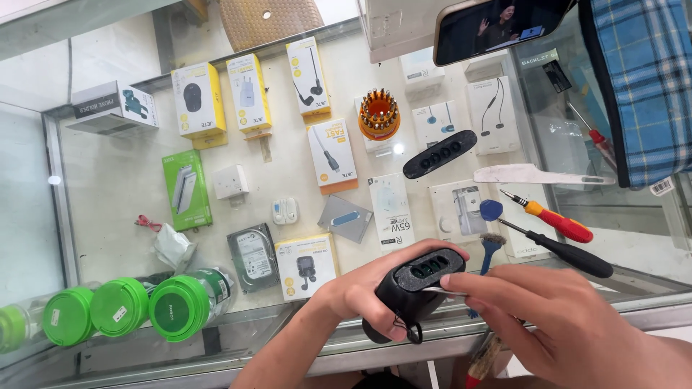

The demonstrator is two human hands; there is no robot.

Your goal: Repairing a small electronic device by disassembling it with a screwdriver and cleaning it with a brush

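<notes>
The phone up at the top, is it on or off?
On. The phone, propped at the top edge, has a lit screen showing a person against a dark background.

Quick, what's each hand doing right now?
Left hand: closed around a black key fob.
Right hand: pinching a thin metal tool, its tip at the fob's open top.

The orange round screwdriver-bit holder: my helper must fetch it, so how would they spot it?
Look on the glass counter top, near its far edge, right of the yellow boxes. The orange round screwdriver-bit holder stands there, alone in bristling with upright bits.
</notes>
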